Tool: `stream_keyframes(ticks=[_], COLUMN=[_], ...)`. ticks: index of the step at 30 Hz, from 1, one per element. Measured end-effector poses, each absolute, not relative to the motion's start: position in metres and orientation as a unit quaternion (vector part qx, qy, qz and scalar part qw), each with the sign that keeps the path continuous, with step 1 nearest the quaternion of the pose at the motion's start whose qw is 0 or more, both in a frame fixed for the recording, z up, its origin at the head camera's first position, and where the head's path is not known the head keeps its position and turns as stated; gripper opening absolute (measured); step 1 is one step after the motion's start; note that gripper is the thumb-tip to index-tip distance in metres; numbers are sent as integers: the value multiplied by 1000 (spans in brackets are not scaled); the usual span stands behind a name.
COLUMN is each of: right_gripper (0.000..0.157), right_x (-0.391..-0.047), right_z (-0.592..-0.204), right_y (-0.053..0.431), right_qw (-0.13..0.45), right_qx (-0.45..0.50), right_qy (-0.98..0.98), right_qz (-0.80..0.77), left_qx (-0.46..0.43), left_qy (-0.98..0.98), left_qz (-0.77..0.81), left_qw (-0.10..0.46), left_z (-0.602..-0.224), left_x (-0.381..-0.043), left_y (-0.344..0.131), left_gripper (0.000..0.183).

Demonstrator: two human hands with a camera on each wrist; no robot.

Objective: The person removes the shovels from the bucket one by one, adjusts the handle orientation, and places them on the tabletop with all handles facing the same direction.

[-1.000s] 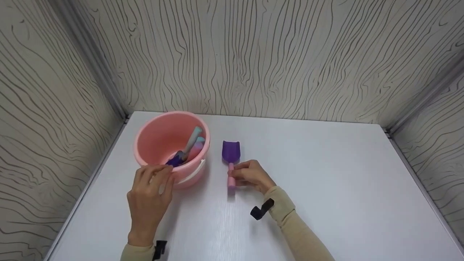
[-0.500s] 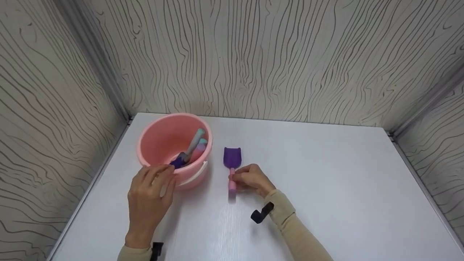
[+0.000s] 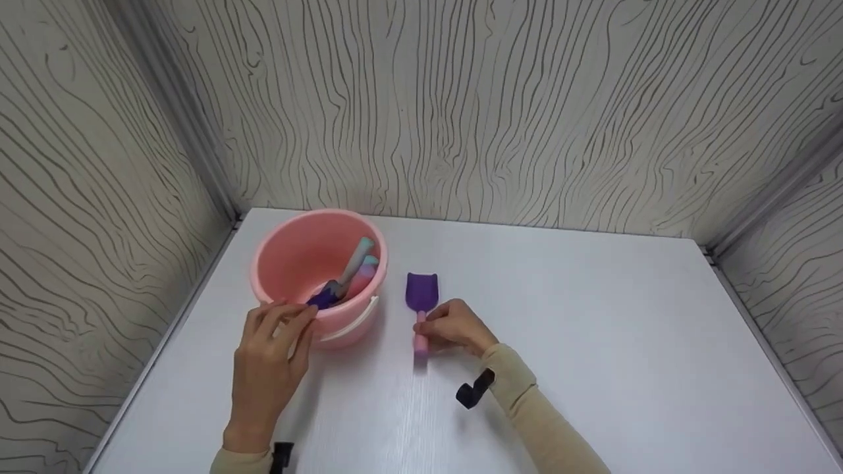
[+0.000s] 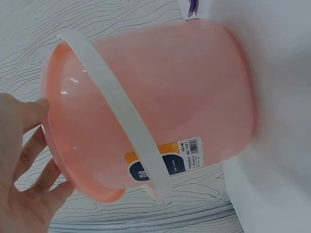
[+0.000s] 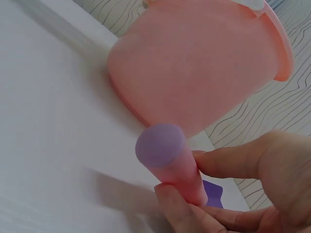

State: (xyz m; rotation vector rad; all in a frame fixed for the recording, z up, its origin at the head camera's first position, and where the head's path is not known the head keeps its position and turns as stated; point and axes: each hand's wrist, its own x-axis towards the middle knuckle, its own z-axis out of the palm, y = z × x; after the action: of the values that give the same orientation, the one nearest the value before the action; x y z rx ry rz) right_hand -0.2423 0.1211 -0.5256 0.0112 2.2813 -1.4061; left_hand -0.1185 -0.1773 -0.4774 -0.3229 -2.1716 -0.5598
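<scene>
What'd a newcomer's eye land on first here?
Probably the big pink bucket, back left on the white table, the left hand at its near rim. Next, the purple-bladed shovel just right of it, its pink handle pinched by the right hand.

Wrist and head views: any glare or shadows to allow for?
Left wrist: small bright glints on the pink bucket, toward its open end; right wrist: a soft-edged shadow on the white table beside the pink shovel handle; head: a pale sheen on the table, low in the frame.
</scene>
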Motion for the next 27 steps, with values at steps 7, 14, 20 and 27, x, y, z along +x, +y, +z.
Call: stream_keyframes(ticks=[7, 14, 20, 27], right_gripper=[41, 25, 21, 24], right_x=[-243, -251, -267, -296], right_z=[-519, -511, -477, -415], right_y=[121, 121, 117, 102], right_qw=[248, 268, 257, 221], right_qx=[-4, -16, -57, -132], right_qy=[821, 831, 857, 888], right_qz=[-514, -487, -443, -382], left_qx=[-127, -126, -126, -131], left_qy=[-869, -869, -870, -870], left_qz=[-230, -229, -227, -225], left_qw=[418, 420, 420, 419], left_z=[-476, -476, -476, -476], left_x=[-120, -120, -119, -119], left_y=[-177, -178, -179, -179], left_gripper=[40, 39, 39, 38])
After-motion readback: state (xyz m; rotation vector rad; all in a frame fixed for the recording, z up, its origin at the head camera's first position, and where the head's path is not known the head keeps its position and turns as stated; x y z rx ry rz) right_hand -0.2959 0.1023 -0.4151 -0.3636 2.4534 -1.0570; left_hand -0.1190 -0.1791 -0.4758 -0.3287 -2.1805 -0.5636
